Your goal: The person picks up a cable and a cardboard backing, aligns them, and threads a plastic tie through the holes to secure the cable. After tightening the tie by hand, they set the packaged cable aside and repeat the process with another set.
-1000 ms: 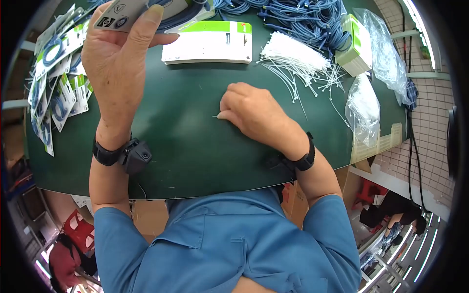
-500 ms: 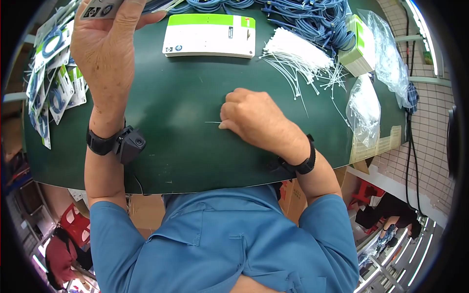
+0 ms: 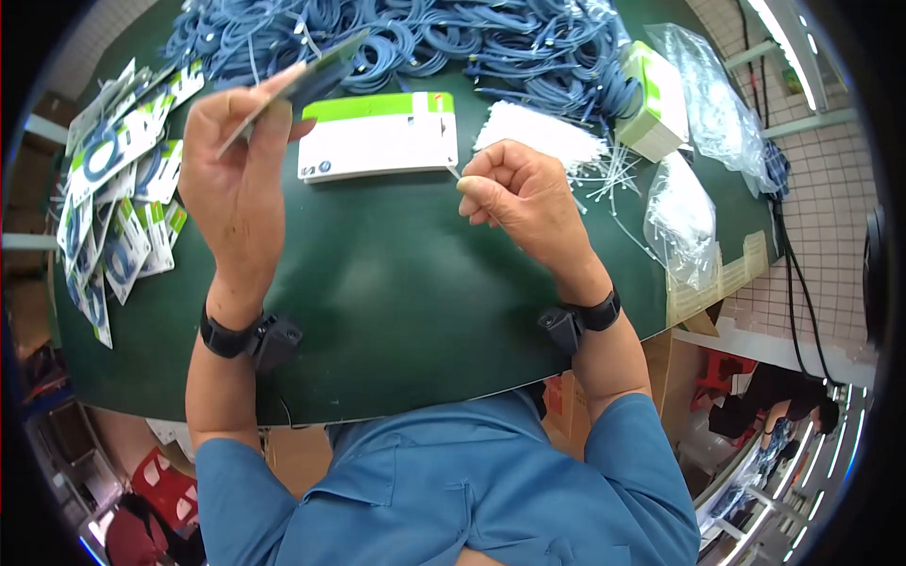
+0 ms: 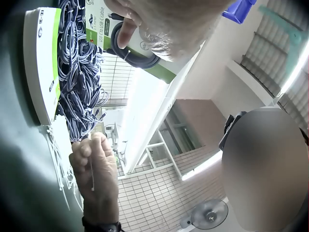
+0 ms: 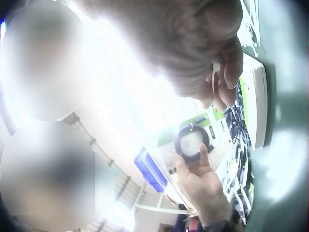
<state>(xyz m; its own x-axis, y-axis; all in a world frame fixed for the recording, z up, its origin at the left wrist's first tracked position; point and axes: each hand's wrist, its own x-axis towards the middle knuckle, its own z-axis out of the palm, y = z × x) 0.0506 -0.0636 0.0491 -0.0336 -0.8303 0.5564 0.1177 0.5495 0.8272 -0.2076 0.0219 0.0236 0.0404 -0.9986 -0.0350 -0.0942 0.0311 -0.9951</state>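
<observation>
My left hand [image 3: 236, 184] grips a green-and-white packaging card [image 4: 96, 31] between thumb and fingers. A coiled dark cable [image 5: 179, 144] is fastened on the card's front, and from the head view the card appears nearly edge-on. A thin white cable tie [image 4: 92, 176] is pinched between the thumb and curled fingers of my right hand [image 3: 528, 203], raised over the table. Between and beyond the hands lies a stack of white cards [image 3: 377, 149] with a green band.
Blue coiled cables [image 3: 406, 42] heap along the back. Loose white cable ties [image 3: 538, 132] lie right of the card stack, near a block of cards [image 3: 651, 108] and plastic bags [image 3: 679, 222]. Carded cables [image 3: 118, 184] pile up at the left on the green table [image 3: 396, 330].
My right hand has lifted from the tabletop and turned, bringing the cable tie up. The card in my left hand has tilted edge-on, and the head view now takes in more of the table's back.
</observation>
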